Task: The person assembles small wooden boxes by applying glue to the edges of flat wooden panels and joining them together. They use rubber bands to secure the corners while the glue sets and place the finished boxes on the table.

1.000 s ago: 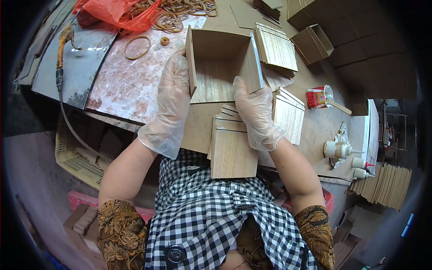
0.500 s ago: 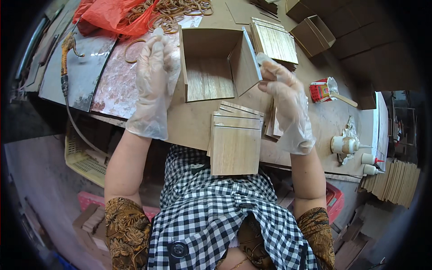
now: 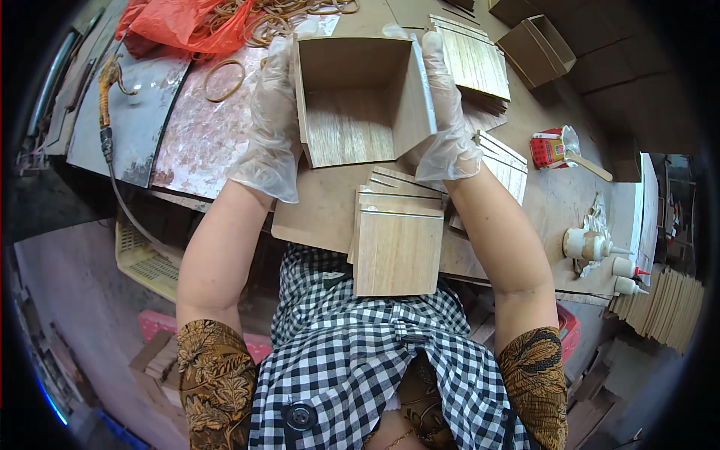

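Note:
An open box of thin wood panels (image 3: 352,124) stands between my two gloved hands, its hollow facing me. My left hand (image 3: 274,112), in a clear plastic glove, presses along the left wall, with fingertips at the far corner. Against the right-hand panel, my right hand (image 3: 448,112) is closed round the outside; a gloved fingertip shows behind the far edge. Parts of the right fingers are hidden by that panel. Just nearer to me, a small fanned stack of grooved wood panels (image 3: 399,251) overhangs the table edge above my checked apron.
Rubber bands (image 3: 224,80) and a red plastic bag (image 3: 184,30) lie at the far left, beside a hooked tool with a cord (image 3: 109,90). More grooved panels (image 3: 472,64), an open-topped box (image 3: 534,51), a red packet with a stick (image 3: 551,148) and glue bottles (image 3: 589,244) are rightward.
My right hand has moved in from the loosely angled right panel, which now stands straighter. My left hand has closed in against the left wall.

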A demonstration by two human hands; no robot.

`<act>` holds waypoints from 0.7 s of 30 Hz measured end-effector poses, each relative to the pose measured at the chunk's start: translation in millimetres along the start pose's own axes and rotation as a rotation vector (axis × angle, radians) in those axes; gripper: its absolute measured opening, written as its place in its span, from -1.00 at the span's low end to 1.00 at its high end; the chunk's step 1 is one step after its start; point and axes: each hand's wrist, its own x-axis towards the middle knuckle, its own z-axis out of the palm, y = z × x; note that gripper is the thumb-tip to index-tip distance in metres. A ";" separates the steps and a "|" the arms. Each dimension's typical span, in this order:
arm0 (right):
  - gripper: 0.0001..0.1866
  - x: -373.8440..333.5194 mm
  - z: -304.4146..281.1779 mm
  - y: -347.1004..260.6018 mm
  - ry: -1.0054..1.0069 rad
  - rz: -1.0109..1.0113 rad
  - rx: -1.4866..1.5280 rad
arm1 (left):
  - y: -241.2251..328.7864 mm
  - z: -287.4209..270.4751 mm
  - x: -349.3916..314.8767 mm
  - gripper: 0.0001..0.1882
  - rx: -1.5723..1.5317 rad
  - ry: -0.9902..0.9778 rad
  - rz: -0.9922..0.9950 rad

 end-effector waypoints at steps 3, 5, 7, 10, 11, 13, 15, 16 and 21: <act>-0.32 10.7 -11.4 12.5 -0.058 0.004 0.004 | 4.2 15.5 -6.2 -0.43 0.030 0.028 -0.061; -0.34 3.1 -11.6 12.1 -0.032 -0.017 -0.078 | 4.5 13.0 -7.8 -0.41 -0.035 -0.045 -0.077; -0.35 -4.8 -4.4 7.8 -0.001 -0.034 -0.121 | 5.6 0.2 -6.0 -0.40 -0.172 -0.202 -0.095; -0.38 -6.2 1.6 8.9 0.055 -0.021 -0.099 | 6.1 -7.0 -7.0 -0.39 -0.198 -0.296 -0.085; -0.39 -5.7 0.8 9.8 0.076 0.000 -0.076 | 6.5 -7.5 -6.8 -0.39 -0.189 -0.314 -0.073; -0.41 -1.3 -8.1 14.1 0.047 0.008 -0.041 | 8.8 1.6 -6.1 -0.39 -0.146 -0.266 -0.062; -0.43 12.3 -23.0 20.8 -0.054 -0.018 -0.007 | 14.8 27.1 -10.6 -0.38 -0.047 -0.068 -0.110; -0.43 13.7 -25.9 22.3 -0.062 -0.032 -0.013 | 14.5 27.7 -11.0 -0.38 -0.044 -0.062 -0.118; -0.43 11.9 -15.0 19.8 -0.090 -0.077 -0.088 | 8.7 -3.5 -9.3 -0.38 -0.156 -0.285 -0.068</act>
